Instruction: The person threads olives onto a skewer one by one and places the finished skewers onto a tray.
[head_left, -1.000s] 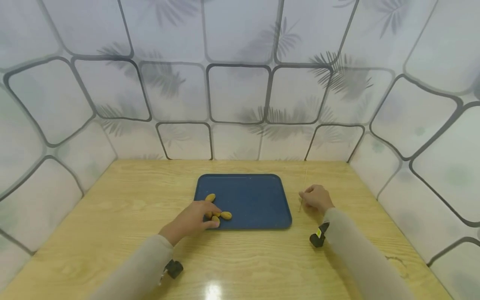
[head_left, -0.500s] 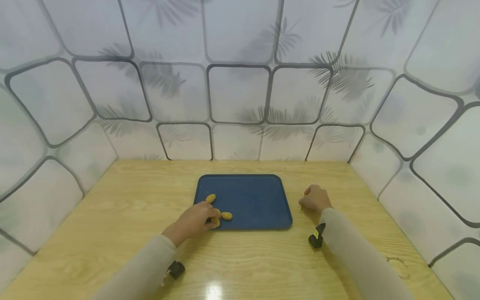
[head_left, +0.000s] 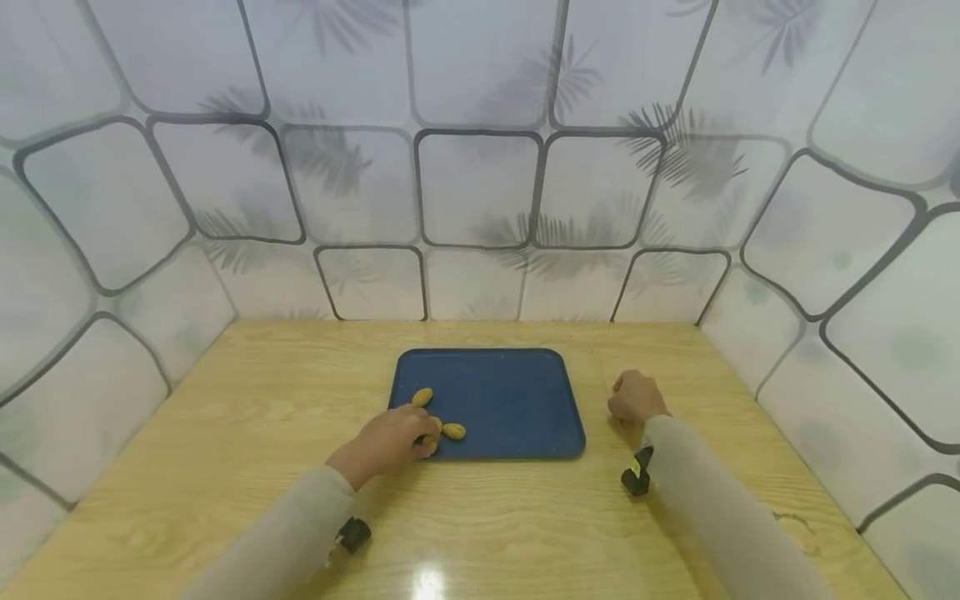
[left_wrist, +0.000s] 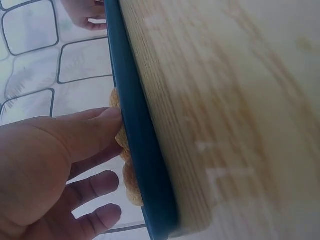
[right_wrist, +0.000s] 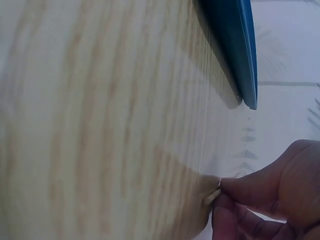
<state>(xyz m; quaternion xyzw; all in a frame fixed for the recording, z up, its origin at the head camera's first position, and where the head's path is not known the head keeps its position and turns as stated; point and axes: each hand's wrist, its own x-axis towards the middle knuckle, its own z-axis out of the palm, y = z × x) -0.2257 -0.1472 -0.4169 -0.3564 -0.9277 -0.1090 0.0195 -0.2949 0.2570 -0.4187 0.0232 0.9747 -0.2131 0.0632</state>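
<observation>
Several oval, yellow-brown, rough-skinned pieces like nuts in the shell lie at the left end of a blue tray (head_left: 510, 400). My left hand (head_left: 384, 442) reaches over the tray's near left corner and pinches one piece (left_wrist: 120, 132), partly hidden by the thumb. Beside its fingers lies another piece (head_left: 453, 431), and farther back is a third piece (head_left: 423, 397). To the right of the tray, my right hand (head_left: 636, 397) pinches a thin wooden stick (right_wrist: 212, 196) between thumb and forefinger, low over the table. The stick's far part is faint in the head view.
The tray rests on a light wood-grain table (head_left: 510, 525). A patterned wall covering (head_left: 480, 192) closes off the back and both sides. Dark wrist cameras hang under both sleeves.
My left fingers have drawn in closer around the pieces. The right hand has shifted slightly right, and the stick's far end now leans more to the left.
</observation>
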